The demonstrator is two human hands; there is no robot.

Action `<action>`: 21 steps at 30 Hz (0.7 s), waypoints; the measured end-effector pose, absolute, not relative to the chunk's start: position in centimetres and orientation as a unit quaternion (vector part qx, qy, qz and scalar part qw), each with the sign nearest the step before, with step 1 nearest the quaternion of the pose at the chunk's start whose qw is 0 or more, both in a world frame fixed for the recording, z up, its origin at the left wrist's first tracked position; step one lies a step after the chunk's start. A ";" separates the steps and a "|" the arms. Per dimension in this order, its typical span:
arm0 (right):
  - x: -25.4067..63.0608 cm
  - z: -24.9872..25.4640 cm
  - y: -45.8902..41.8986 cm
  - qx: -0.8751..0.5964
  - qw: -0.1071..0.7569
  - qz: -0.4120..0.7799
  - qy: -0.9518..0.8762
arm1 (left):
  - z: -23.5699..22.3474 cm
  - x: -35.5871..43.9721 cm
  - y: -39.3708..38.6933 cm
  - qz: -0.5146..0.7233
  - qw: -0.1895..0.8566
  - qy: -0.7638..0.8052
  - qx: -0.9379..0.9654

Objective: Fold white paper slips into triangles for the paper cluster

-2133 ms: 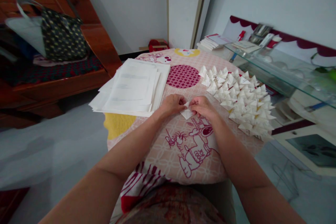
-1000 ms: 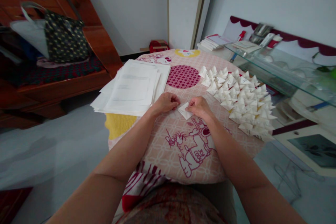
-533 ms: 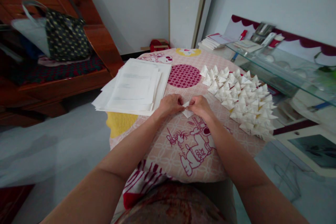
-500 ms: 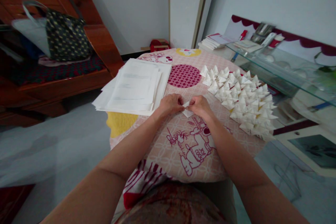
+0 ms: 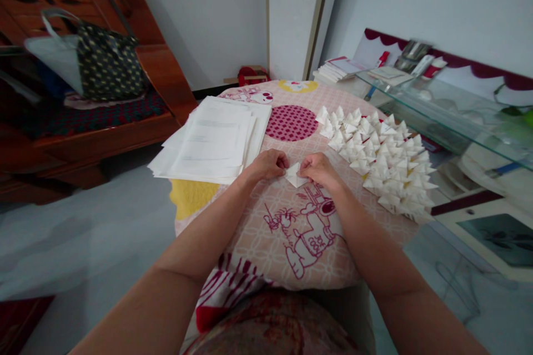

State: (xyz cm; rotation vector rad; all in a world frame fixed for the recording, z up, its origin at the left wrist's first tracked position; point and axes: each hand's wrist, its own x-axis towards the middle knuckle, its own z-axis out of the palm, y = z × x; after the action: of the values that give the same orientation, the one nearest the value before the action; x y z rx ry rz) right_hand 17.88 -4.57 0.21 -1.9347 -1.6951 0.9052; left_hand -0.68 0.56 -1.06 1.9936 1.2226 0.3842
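A small folded piece of white paper (image 5: 295, 176) lies between my hands on the patterned tablecloth (image 5: 266, 238). My left hand (image 5: 271, 164), its fingers pinched together, is on the paper's left corner. On the other side my right hand (image 5: 317, 168) pinches the right edge, its fingertips covering that part. To the left rests a stack of white paper sheets (image 5: 212, 138), the top ones faintly printed. Several folded white paper pieces with pointed tips (image 5: 378, 155) stand packed in rows at the right side of the table.
Past the rows, a glass shelf (image 5: 449, 116) holds a metal container, a red marker and other small items. Booklets (image 5: 337, 68) are stacked at the table's far right. A wooden bench (image 5: 158, 77) with a dotted bag (image 5: 108, 64) stands at the left.
My left hand has shifted slightly left, and more of the folded paper shows between my hands. My right hand stays at its right side. The view has moved a little.
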 end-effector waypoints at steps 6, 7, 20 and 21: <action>18.0 -0.2 -4.3 -0.693 0.216 0.325 -0.606 | -1.4 -1.1 0.7 0.152 0.362 0.471 0.790; 18.1 -0.2 -4.3 -0.689 0.223 0.349 -0.595 | -1.3 -1.0 0.7 0.150 0.362 0.470 0.791; 19.4 0.0 -4.8 -0.604 0.379 0.519 -0.471 | -0.7 0.9 0.3 0.178 0.371 0.510 0.755; 19.6 0.1 -4.9 -0.598 0.400 0.521 -0.460 | -0.8 0.6 0.3 0.203 0.404 0.505 0.735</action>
State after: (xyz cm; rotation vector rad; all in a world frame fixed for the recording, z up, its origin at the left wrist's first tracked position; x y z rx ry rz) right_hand 19.56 -4.85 0.11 -1.5117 -1.1643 1.3174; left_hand 0.60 0.26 -0.81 1.8575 1.2751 0.5133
